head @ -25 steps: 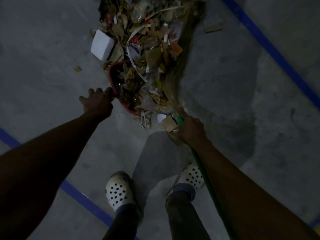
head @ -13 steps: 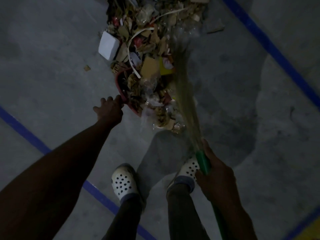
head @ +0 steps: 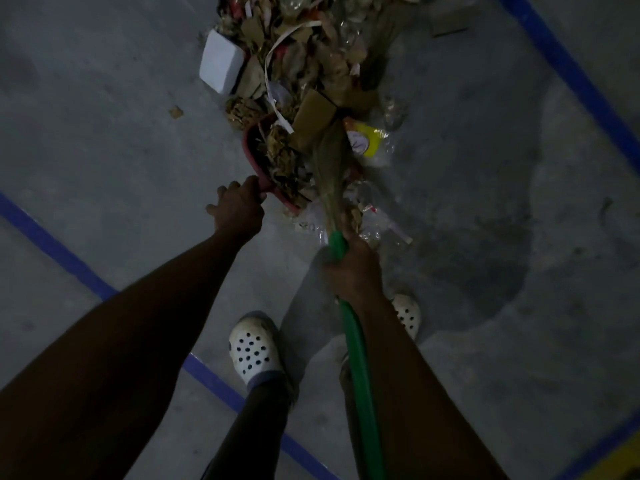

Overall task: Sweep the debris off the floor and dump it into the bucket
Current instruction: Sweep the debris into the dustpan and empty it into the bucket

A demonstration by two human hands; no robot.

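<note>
A pile of debris (head: 304,53), paper, cardboard scraps and plastic wrap, lies on the grey concrete floor at the top middle. A red dustpan (head: 254,161) sits at its near edge, heaped with scraps. My left hand (head: 239,209) grips the dustpan's near rim. My right hand (head: 353,268) grips the green handle of a broom (head: 360,368). The broom's straw bristles (head: 329,164) lie over the dustpan and the scraps. No bucket is in view.
A white block (head: 221,65) lies at the pile's left edge and a yellow wrapper (head: 367,142) on its right. Blue floor lines run at the left (head: 52,247) and upper right (head: 568,67). My feet in white clogs (head: 254,348) stand below the dustpan.
The broom swung back toward me and then forward again onto the dustpan, dragging scraps in. My left hand kept its hold on the dustpan. The yellow wrapper came into sight.
</note>
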